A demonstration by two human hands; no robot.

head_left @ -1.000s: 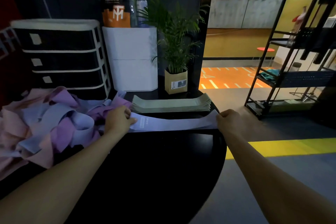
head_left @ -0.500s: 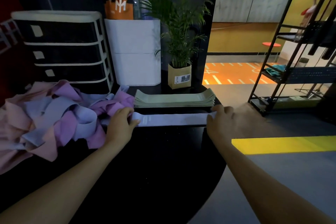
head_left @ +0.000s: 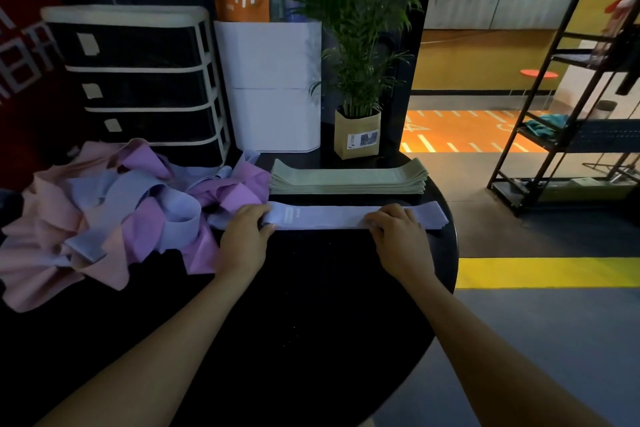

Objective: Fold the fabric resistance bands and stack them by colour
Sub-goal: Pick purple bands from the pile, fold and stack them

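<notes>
Both hands press a lilac band flat on the black table

The left hand (head_left: 246,243) and right hand (head_left: 398,237), fingers lying flat, rest on the lilac band (head_left: 325,216) on the table (head_left: 311,305), just near of the green stack (head_left: 348,177); loose bands (head_left: 104,211) lie left.

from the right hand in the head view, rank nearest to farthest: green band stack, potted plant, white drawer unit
1. Green band stack: just beyond the right hand, past the lilac band.
2. Potted plant: behind the stack, at the table's back.
3. White drawer unit: far back-left.
</notes>
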